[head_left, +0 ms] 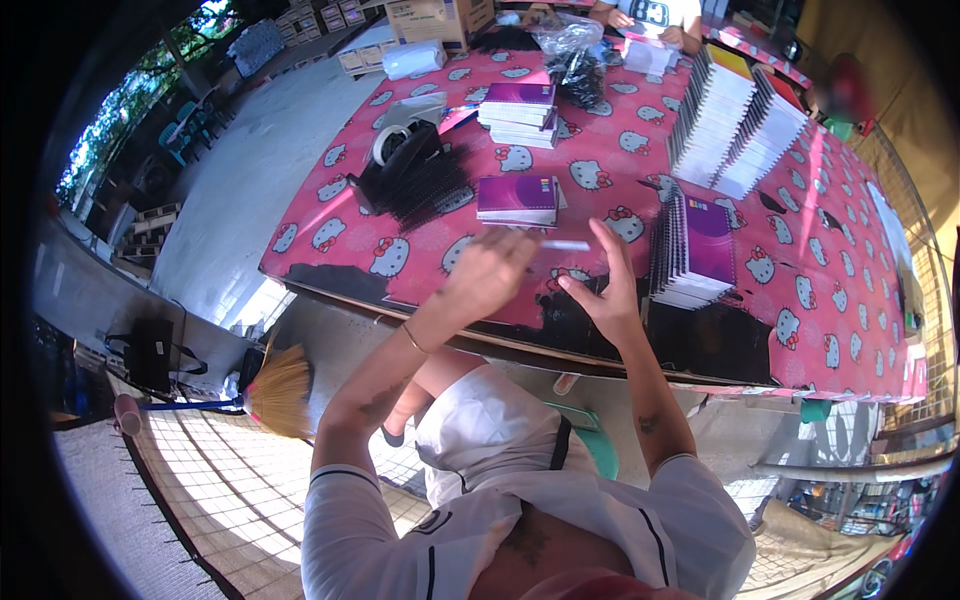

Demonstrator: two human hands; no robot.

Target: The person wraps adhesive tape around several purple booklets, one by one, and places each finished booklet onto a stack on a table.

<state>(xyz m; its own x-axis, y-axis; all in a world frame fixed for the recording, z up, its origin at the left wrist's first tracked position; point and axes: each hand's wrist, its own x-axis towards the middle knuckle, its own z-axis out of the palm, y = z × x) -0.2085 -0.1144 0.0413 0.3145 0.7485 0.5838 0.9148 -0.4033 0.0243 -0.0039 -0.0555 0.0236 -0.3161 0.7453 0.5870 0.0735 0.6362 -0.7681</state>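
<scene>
1. At the table (860, 292), clad in pink cloth printed with cartoon cats, we see two bare hands at work above its near edge, where a torn stretch bares a black surface (690, 340).
2. The left hand (490, 268) is curled, its fingers closed, as far as the blur shows, on one end of a thin pale piece (567, 245). That piece lies level in the air between the hands, just in from the near edge; we cannot tell what it is.
3. The right hand (610, 290) stands with thumb and forefinger spread wide, just beside the piece's free end.
4. Beyond the hands we find a low stack of purple-covered booklets (517, 200); a taller purple-topped stack (518, 115) stands behind it, toward the far edge.
5. Right of the right hand, close to the near edge, rises a pile of coil-bound purple notebooks (700, 245). Two tall notebook stacks (728, 120) lean behind it.
6. Toward the left edge we see black binding coils (415, 190) heaped against a tape dispenser (405, 150).
7. Along the far edge sit a clear plastic bag (575, 60) with dark contents and a co-worker's hands (672, 36) near white papers (648, 56).
</scene>
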